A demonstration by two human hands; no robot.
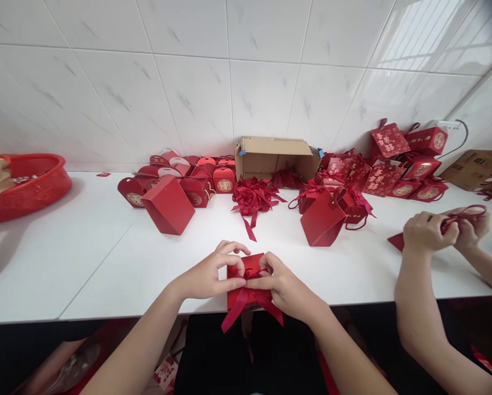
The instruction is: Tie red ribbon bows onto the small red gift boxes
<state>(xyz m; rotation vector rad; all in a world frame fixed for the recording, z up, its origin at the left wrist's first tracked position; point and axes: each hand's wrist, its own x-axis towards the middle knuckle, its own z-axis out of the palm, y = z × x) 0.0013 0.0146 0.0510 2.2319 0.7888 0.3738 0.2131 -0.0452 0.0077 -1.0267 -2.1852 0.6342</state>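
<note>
left hand, right hand | angled inward | fingertips pinched on ribbon | over box

Reaches forward with both bare arms, slanting the left forearm up from the lower left and the right forearm from the lower right. Holds the left hand palm down, with index finger hooked toward the thumb in a pinch and other fingers lifted, loosely bent, just beyond. Turns the right hand inward to face it, with index finger curled and thumb stretched across. Holds both thumbs nearly tip to tip, with wrists well apart.
</note>
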